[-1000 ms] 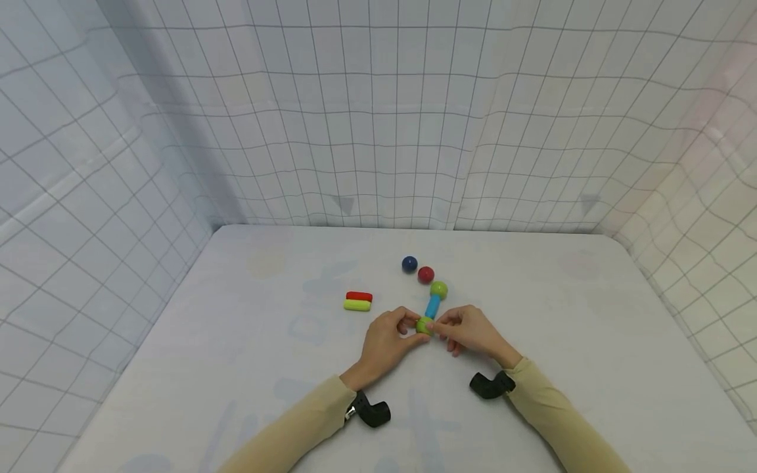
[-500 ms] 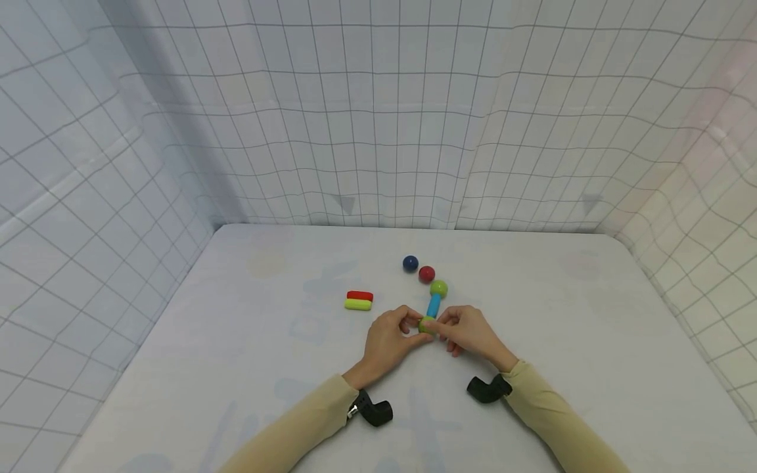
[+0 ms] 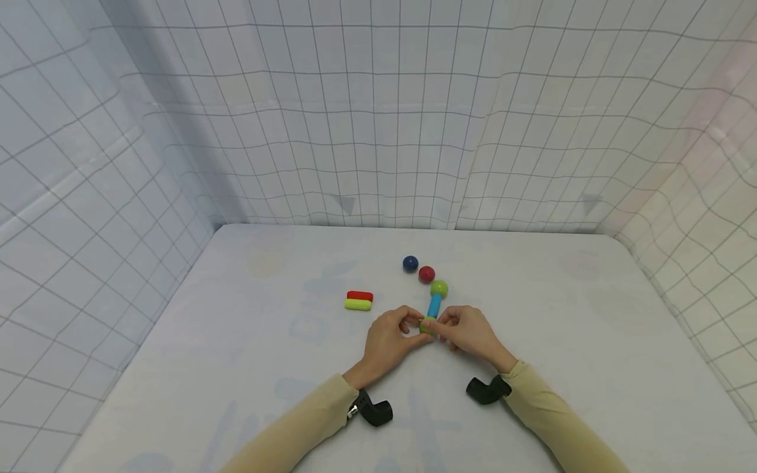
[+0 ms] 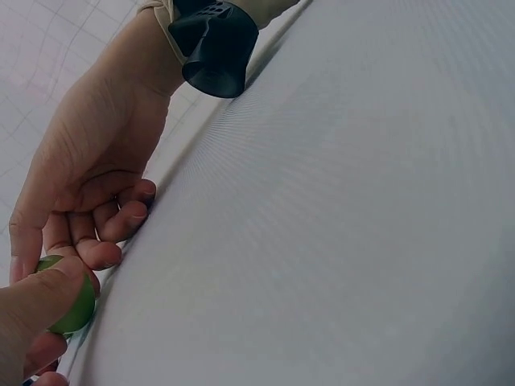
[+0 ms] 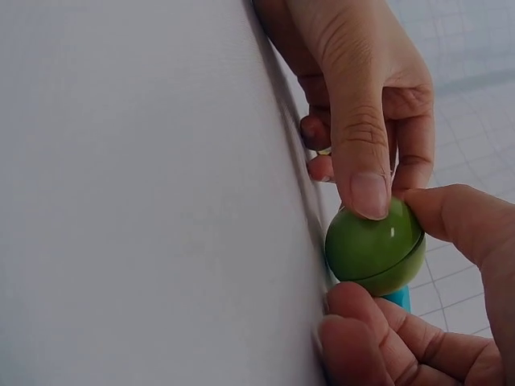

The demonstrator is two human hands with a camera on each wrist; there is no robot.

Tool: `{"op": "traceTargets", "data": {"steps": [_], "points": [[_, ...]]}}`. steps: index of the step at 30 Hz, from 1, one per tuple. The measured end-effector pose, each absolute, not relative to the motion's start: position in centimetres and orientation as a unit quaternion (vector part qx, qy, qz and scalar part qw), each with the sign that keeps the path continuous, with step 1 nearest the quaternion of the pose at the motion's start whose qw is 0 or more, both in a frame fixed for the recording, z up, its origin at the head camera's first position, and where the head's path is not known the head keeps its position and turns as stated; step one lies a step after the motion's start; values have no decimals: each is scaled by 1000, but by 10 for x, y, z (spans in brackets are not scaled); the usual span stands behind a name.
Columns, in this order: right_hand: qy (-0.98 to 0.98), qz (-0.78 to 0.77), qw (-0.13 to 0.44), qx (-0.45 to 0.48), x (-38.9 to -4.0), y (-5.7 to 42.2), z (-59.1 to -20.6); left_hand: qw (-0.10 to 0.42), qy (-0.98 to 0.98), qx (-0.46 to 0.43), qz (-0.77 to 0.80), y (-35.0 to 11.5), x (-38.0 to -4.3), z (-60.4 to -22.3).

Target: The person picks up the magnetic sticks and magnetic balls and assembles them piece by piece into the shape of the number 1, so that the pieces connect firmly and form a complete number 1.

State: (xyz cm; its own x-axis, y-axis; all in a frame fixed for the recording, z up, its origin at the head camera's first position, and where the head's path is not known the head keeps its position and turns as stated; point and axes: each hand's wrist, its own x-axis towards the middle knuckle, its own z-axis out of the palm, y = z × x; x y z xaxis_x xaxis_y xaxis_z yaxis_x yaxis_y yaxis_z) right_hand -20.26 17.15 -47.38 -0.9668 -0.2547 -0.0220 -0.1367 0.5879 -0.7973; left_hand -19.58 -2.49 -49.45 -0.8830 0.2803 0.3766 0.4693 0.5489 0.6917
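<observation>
A glossy green ball with a seam (image 5: 374,249) sits at the near end of a blue stick (image 3: 434,306). At the stick's far end is another green ball (image 3: 439,288). My left hand (image 3: 387,341) pinches the near ball from the left between thumb and forefinger. From the other side my right hand (image 3: 473,335) grips the same ball, its thumb across the top in the head view. Fingers of both hands hide part of this ball. In the right wrist view a bit of the blue stick shows beneath it.
Beyond the far green ball lie a red ball (image 3: 427,274) and a dark blue ball (image 3: 411,264). To the left, a red stick (image 3: 360,295) and a yellow-green stick (image 3: 358,305) lie side by side. Gridded white curtains (image 3: 378,131) surround the white table (image 3: 266,315).
Both hands have shifted very slightly right with the near green ball, and the right thumb covers more of it. The loose balls and sticks lie as before.
</observation>
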Motion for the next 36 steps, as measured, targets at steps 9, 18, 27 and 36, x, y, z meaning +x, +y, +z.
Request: {"op": "traceTargets", "data": {"steps": [9,18,27,36], "points": [[891,-439,52,-103,-203,172,-472,98,-868,-221,-433,-27,-196,-493],[889,-446,47,-87,-203,173,-473,104,-861,-231,-442,-29,-195,-494],[886,-455,48,-75,-203,174,-472,113,-864,-226,-436,-35,-198,-495],[887,-454,41,-77,-205,176,-472,139,-869,-204,-429,-48,-198,-487]]}}
